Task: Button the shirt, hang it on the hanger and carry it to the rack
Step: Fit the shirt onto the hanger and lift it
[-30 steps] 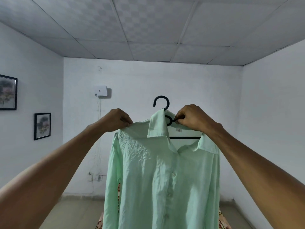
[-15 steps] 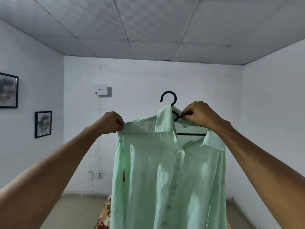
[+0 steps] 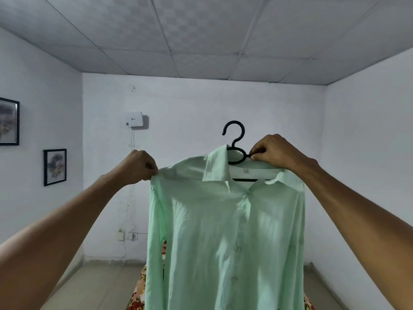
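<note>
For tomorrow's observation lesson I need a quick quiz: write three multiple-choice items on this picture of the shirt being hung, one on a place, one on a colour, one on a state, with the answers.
1. Where does the right hand grip?
A. the shirt's hem
B. the hanger beside its hook
C. a sleeve cuff

2. What colour is the shirt?
A. pale green
B. dark blue
C. red

3. What is the left hand doing?
A. hanging open at the side
B. pinching the shirt's shoulder
C. pressing flat on the wall

Answers: 1 B, its fingers close on the black plastic just right of the hook; 2 A, the cloth is light mint green; 3 B, its fingers are curled on the shoulder's edge.
</note>
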